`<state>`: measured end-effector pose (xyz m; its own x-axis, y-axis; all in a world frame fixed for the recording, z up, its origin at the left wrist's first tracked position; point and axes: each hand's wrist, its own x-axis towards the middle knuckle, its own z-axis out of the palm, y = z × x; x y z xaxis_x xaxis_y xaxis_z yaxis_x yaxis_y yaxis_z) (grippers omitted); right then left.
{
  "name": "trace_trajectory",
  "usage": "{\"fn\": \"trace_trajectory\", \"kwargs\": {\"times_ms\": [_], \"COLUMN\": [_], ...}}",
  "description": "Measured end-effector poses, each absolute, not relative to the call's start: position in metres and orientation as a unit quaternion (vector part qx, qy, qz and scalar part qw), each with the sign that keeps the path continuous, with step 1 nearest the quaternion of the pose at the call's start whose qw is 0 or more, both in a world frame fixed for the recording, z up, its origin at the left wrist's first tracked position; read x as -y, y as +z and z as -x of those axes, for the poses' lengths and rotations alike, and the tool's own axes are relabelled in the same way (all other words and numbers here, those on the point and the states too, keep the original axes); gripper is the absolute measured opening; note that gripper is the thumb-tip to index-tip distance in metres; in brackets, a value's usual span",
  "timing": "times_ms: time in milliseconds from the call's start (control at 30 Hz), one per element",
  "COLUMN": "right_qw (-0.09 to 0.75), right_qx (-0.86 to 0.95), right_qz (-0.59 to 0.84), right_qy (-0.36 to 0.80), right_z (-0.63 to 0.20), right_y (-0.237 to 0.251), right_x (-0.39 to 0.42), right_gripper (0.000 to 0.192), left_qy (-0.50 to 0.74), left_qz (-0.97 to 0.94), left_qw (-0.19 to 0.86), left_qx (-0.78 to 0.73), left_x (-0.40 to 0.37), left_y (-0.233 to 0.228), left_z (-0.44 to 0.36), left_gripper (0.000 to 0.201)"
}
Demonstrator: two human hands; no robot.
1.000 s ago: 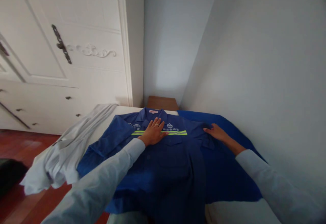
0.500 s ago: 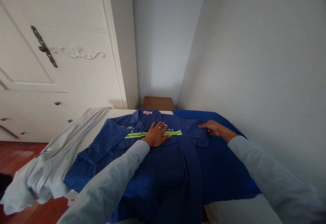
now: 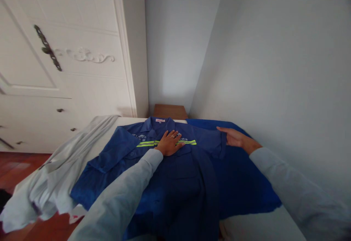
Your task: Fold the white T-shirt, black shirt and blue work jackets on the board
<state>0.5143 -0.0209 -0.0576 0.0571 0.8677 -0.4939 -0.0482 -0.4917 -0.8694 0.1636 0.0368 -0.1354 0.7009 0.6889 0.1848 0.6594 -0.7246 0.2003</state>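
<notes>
A dark blue work shirt (image 3: pixel 175 175) with a yellow-green reflective stripe (image 3: pixel 145 144) lies face up on a white table (image 3: pixel 263 226), collar away from me. My left hand (image 3: pixel 169 143) rests flat on its chest, fingers spread over the stripe, a ring on one finger. My right hand (image 3: pixel 233 137) grips the shirt's right shoulder edge and lifts it slightly off a brighter blue cloth (image 3: pixel 244 182) spread underneath.
A pale grey garment (image 3: pixel 52 182) hangs over the table's left edge towards the red wooden floor (image 3: pixel 16 160). A white wardrobe (image 3: pixel 63 69) stands at the left. A brown wooden piece (image 3: pixel 170 111) sits behind the table. A grey wall (image 3: pixel 274 69) runs along the right.
My right hand has turned from lying on the shoulder to gripping and raising its edge. The left hand stays pressed on the chest. The view has shifted slightly.
</notes>
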Motion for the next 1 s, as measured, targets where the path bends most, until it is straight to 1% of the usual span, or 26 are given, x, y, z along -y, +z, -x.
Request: {"fn": "trace_trajectory", "kwargs": {"times_ms": [67,133,233,367,433,467,500,567,600,633,667,700,833,900,1000], "right_qw": [0.358,0.353,0.354,0.340,0.313,0.284,0.247,0.171,0.140,0.120,0.105,0.085,-0.008,-0.018,-0.008], "right_qx": [0.318,0.316,0.328,0.357,0.402,0.439,0.482,0.562,0.595,0.620,0.642,0.665,0.779,0.802,0.811], "right_qz": [0.604,0.601,0.620,0.667,0.727,0.762,0.790,0.804,0.792,0.774,0.756,0.738,0.627,0.597,0.583], "right_qy": [0.637,0.644,0.619,0.559,0.461,0.383,0.287,0.092,0.014,-0.040,-0.069,-0.079,-0.032,-0.033,-0.047], "right_z": [-0.512,-0.510,-0.504,-0.490,-0.480,-0.474,-0.465,-0.443,-0.428,-0.411,-0.392,-0.373,-0.314,-0.302,-0.305], "right_y": [-0.058,-0.060,-0.063,-0.060,-0.049,-0.041,-0.033,-0.018,-0.012,-0.009,-0.009,-0.011,-0.035,-0.047,-0.057], "right_x": [0.030,0.040,0.054,0.060,0.056,0.053,0.051,0.049,0.050,0.053,0.057,0.062,0.080,0.085,0.089], "right_gripper": [0.026,0.026,0.023,0.026,0.019,0.013,0.012,0.020,0.021,0.021,0.022,0.025,0.025,0.029,0.045], "left_qy": [0.128,0.131,0.133,0.132,0.136,0.138,0.140,0.137,0.136,0.134,0.133,0.132,0.098,0.079,0.077], "left_qz": [-0.918,-0.917,-0.917,-0.916,-0.915,-0.915,-0.915,-0.915,-0.915,-0.915,-0.916,-0.916,-0.924,-0.928,-0.927], "left_qw": [0.063,0.064,0.063,0.064,0.065,0.065,0.065,0.066,0.066,0.067,0.066,0.065,0.051,0.046,0.060], "left_qx": [-0.369,-0.371,-0.372,-0.374,-0.374,-0.373,-0.373,-0.373,-0.374,-0.374,-0.373,-0.373,-0.366,-0.360,-0.362], "left_x": [-0.037,-0.037,-0.037,-0.036,-0.036,-0.036,-0.036,-0.036,-0.035,-0.035,-0.035,-0.035,-0.037,-0.039,-0.042], "left_y": [-0.136,-0.136,-0.136,-0.136,-0.136,-0.136,-0.136,-0.136,-0.136,-0.135,-0.135,-0.135,-0.135,-0.136,-0.139], "left_z": [-0.164,-0.164,-0.164,-0.164,-0.164,-0.164,-0.164,-0.164,-0.165,-0.164,-0.164,-0.164,-0.160,-0.158,-0.157], "left_gripper": [0.067,0.066,0.065,0.065,0.064,0.064,0.064,0.065,0.066,0.067,0.067,0.067,0.064,0.066,0.062]}}
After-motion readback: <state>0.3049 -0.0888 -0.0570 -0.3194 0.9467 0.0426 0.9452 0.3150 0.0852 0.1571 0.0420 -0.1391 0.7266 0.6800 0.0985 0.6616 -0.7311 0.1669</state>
